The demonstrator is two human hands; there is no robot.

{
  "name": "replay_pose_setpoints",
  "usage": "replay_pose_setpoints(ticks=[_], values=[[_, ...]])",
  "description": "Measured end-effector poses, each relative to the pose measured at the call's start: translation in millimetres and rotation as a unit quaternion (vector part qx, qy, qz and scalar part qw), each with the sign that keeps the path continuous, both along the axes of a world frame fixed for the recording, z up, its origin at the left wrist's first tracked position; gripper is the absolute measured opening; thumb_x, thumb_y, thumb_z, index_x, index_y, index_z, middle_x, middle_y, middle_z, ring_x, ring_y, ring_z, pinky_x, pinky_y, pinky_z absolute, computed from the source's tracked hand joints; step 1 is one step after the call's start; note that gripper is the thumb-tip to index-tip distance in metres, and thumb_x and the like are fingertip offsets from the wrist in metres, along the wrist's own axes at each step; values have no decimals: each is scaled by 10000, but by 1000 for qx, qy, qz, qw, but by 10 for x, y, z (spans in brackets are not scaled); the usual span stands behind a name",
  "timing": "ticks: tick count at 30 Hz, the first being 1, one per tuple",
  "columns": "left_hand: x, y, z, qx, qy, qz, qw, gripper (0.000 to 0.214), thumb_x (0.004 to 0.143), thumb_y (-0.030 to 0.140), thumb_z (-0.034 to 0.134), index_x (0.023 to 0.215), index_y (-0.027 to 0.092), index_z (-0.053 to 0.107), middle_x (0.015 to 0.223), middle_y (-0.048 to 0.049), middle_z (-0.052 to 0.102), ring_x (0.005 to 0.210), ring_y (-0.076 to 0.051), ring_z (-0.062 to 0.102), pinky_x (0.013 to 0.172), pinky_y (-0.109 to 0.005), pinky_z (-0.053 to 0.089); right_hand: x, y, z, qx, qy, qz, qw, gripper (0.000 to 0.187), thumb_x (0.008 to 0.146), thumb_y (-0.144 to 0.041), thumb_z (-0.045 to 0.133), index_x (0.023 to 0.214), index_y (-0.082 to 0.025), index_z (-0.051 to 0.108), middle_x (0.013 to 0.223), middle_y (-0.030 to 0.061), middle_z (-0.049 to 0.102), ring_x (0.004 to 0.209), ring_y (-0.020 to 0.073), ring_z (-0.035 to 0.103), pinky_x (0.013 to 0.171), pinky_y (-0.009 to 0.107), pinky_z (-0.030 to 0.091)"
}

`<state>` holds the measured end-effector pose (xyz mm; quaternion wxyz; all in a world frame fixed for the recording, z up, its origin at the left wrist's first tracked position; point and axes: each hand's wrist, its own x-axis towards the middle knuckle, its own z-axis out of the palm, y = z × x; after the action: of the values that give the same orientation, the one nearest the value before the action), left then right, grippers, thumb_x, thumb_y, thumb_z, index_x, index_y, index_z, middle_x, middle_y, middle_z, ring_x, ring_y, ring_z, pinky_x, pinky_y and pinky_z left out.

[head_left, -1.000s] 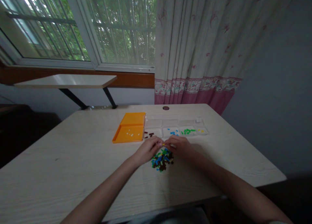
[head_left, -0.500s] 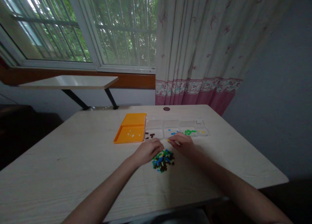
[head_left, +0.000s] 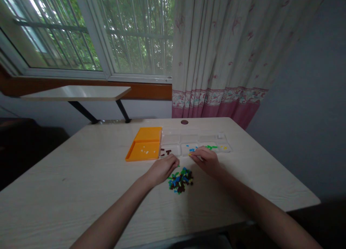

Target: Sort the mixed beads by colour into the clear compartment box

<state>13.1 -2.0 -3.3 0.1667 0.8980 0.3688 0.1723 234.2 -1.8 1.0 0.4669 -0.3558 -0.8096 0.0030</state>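
My right hand (head_left: 207, 160) is closed in a pinch on a small yellow block (head_left: 190, 154), over the near edge of the clear divided tray (head_left: 187, 154). My left hand (head_left: 163, 168) is also pinched, with a bit of a green block (head_left: 178, 166) showing at its fingertips. Just below it lies a mixed pile of small blocks (head_left: 180, 182) in blue, green, brown and some yellow. Brown blocks (head_left: 168, 152), blue blocks (head_left: 192, 149), green blocks (head_left: 212, 147) and yellow blocks (head_left: 224, 147) lie in separate near compartments; my right hand partly covers the middle ones.
An open orange case (head_left: 148, 134) with several white pieces (head_left: 146, 151) adjoins the clear tray's left side. All this rests on a pale wooden table (head_left: 94, 180). A raised shelf (head_left: 89, 92) stands at the back left, and a curtain (head_left: 216, 61) hangs behind the table.
My right hand has shifted slightly right with the yellow block. My left hand has drawn back a little from the pile, its fingers closed tighter, with green showing at the tips.
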Motion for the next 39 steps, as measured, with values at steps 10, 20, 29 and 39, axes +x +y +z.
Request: replay_pose_setpoints(ticks=[10, 20, 29, 39], values=[[-29, -14, 0, 46, 95, 30, 994, 222, 917, 262, 266, 900, 178, 471, 888, -53, 515, 776, -166, 537, 651, -258, 417, 414, 184, 176, 2, -112, -5, 994, 229, 868, -304, 472, 837, -184, 666, 758, 57, 638, 700, 130, 589, 640, 222, 453], [-40, -24, 15, 42, 106, 26, 993, 206, 912, 246, 275, 903, 177, 469, 886, -54, 521, 757, -161, 542, 621, -248, 411, 1614, 517, 281, -212, -224, -179, 934, 222, 795, -263, 500, 827, -167, 698, 811, 88, 681, 717, 188, 614, 660, 264, 439], [-47, -15, 9, 49, 85, 35, 995, 213, 912, 268, 286, 904, 176, 479, 888, -54, 526, 745, -158, 543, 621, -246, 416, 1582, 551, 236, -227, -204, -212, 928, 262, 800, -260, 477, 868, -145, 702, 868, 100, 689, 759, 204, 627, 672, 270, 441], [-5, -56, 71, 80, 29, 56, 995, 204, 907, 277, 310, 913, 175, 487, 907, -53, 528, 768, -149, 531, 663, -254, 437, -15, 21, -57, -146, -206, 12, 968, 180, 808, -259, 538, 942, -227, 653, 834, 16, 673, 736, 136, 608, 666, 221, 440]])
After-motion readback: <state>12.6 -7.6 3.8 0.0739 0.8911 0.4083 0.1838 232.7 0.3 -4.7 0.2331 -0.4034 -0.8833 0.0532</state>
